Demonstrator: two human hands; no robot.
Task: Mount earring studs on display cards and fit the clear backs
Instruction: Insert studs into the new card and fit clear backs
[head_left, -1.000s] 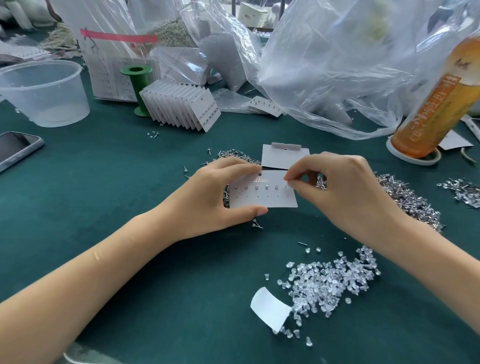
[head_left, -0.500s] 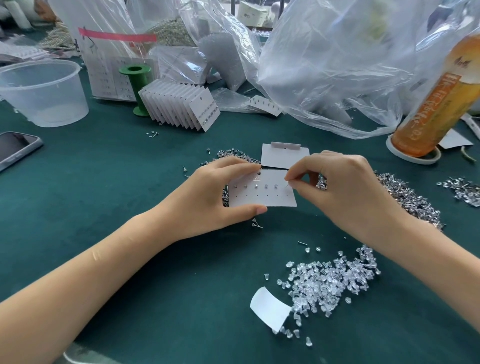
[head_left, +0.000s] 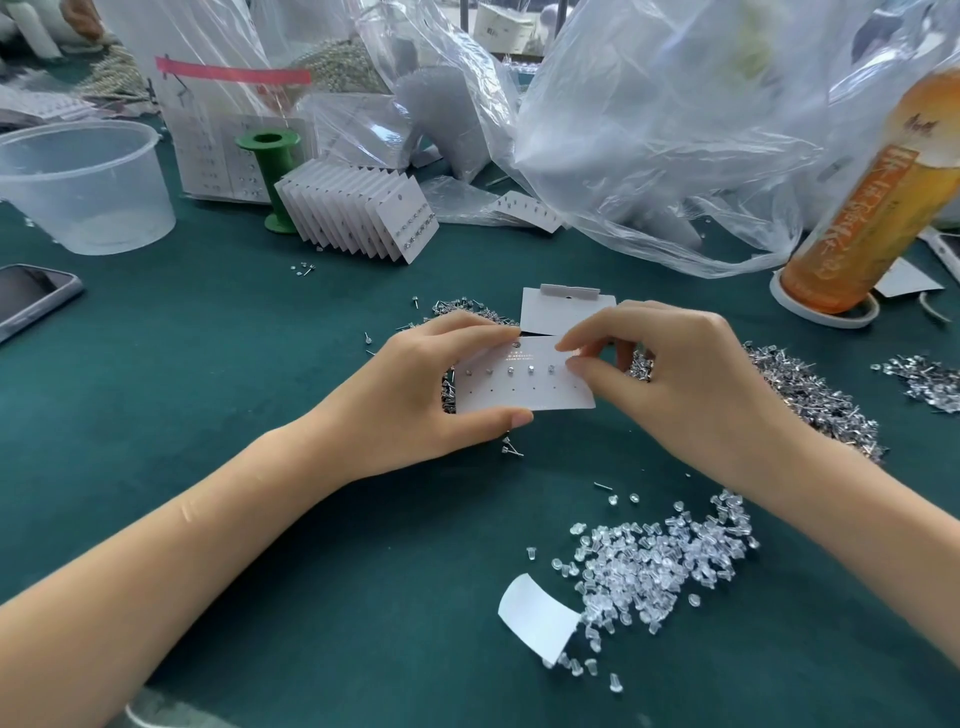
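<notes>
The right hand (head_left: 675, 384) has its forefinger and thumb pinched together at the 3 o'clock edge of the display card (head_left: 524, 387), and whatever sits in that grip is too small to make out; the fingers also hide the last hole of the upper row. The left hand (head_left: 415, 395) holds the card's 9 o'clock side, thumb under its lower edge and fingers curled over the top edge, covering that corner. Five studs (head_left: 510, 370) show in the card's upper row, with a lower row of bare holes beneath. The card is held just above the green counter (head_left: 208, 364), near the middle of the view. A second blank card (head_left: 563, 312) lies at 12 o'clock from it, partly tucked behind both hands. Loose metal studs (head_left: 810, 395) are heaped at 3 o'clock, half hidden by the right wrist, and more peek out behind the left fingers. The clear backs (head_left: 660, 566) lie scattered at 5 o'clock, a curled white paper slip (head_left: 537, 616) at their edge. At 11 o'clock stand a fanned row of finished cards (head_left: 363, 213) and a green spool (head_left: 270, 176), partly masked by them. A clear plastic tub (head_left: 83, 187) and a phone (head_left: 31, 301), cut off by the frame, lie at 10 o'clock. Crumpled plastic bags (head_left: 649, 130) fill the 12 to 2 o'clock stretch, blurring what is inside. An orange bottle (head_left: 872, 208) leans at 2 o'clock, its top cut off.
</notes>
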